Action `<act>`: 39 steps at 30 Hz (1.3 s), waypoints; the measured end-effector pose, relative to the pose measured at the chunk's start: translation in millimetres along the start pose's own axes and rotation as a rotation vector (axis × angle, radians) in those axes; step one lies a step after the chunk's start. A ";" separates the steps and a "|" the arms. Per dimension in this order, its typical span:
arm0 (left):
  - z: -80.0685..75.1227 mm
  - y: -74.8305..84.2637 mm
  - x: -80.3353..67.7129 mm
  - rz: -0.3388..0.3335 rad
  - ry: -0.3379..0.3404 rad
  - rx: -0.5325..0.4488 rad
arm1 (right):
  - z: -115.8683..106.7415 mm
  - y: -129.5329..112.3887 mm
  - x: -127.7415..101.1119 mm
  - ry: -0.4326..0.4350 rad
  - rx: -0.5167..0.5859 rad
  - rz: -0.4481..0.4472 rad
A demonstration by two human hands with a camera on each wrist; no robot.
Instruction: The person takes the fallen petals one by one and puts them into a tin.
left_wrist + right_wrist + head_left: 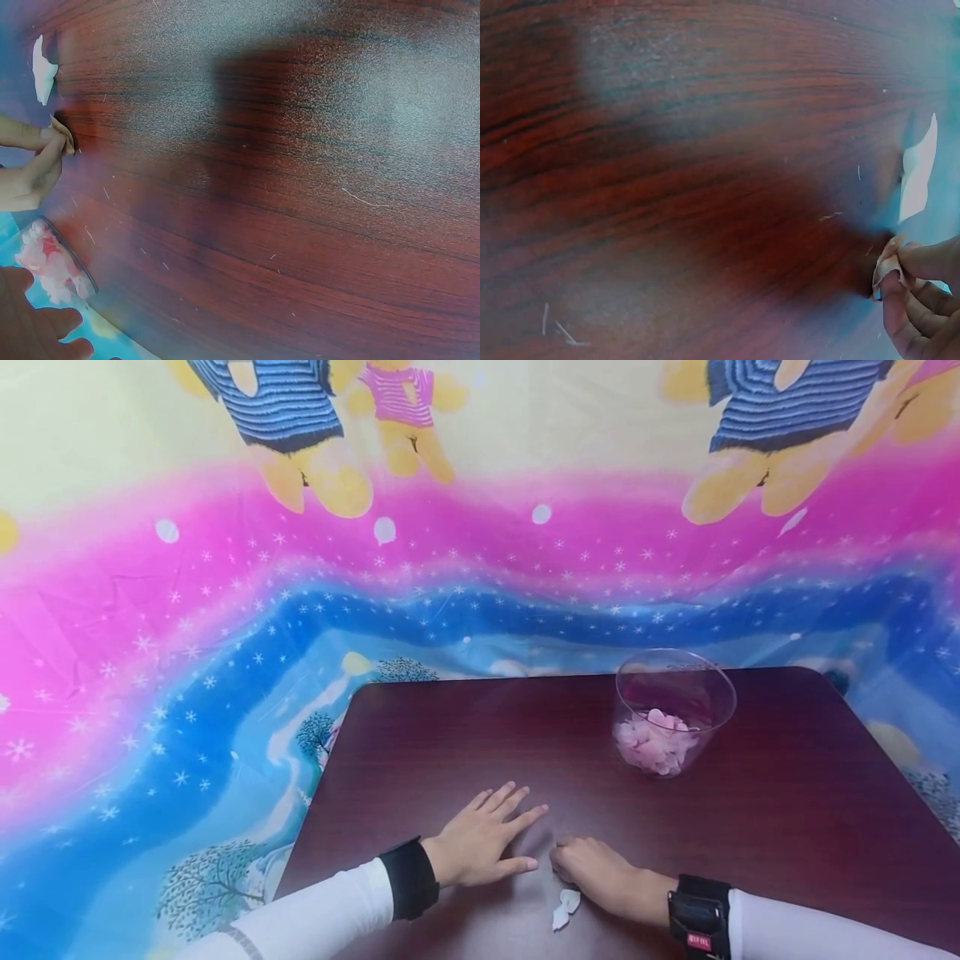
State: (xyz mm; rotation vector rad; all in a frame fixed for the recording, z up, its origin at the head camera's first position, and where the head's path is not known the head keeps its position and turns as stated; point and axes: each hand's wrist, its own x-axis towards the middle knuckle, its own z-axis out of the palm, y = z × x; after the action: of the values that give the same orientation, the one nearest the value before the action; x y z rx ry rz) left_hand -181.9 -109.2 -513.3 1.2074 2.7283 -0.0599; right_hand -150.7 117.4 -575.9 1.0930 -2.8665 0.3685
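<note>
**Petal pinched at the table's near edge**

Much here is hard for us to read. In the head view our right hand curls knuckles-up, so the small pale petal between thumb and forefinger is hidden there; only the wrist views show it, a thin cream scrap pressed between the fingertips just above the wood. Both wrist views are soft and blurred, and our left hand enters its own wrist view only as a cut-off dark shape at the bottom corner.

Our left hand lies flat on the table, fingers spread and straight, holding nothing, just beside the right hand.

A few loose white petals lie on the wood under the right wrist, thin, curled and irregular in outline.

Well beyond the hands stands a clear plastic cup, round and smooth-walled, its bottom filled with a heap of pale pink petals.

The table is dark reddish wood grain with a slight sheen and fine scratches. Behind it hangs a glossy, creased printed sheet
</note>
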 end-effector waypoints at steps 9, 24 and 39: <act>-0.6 4.6 5.7 0.033 0.025 0.020 | -18.5 3.2 0.9 0.040 0.057 -0.001; -26.4 20.2 37.7 0.065 0.104 0.046 | -71.7 27.2 -15.6 0.276 0.009 -0.045; -61.8 25.8 54.0 0.078 0.133 0.072 | -117.9 45.2 -29.7 0.389 -0.025 -0.010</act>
State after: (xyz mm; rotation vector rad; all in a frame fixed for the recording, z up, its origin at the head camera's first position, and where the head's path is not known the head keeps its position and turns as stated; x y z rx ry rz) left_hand -206.5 -46.2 -460.3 1.3834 2.8104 -0.0722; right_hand -162.7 197.5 -474.6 0.9130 -2.5151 0.4836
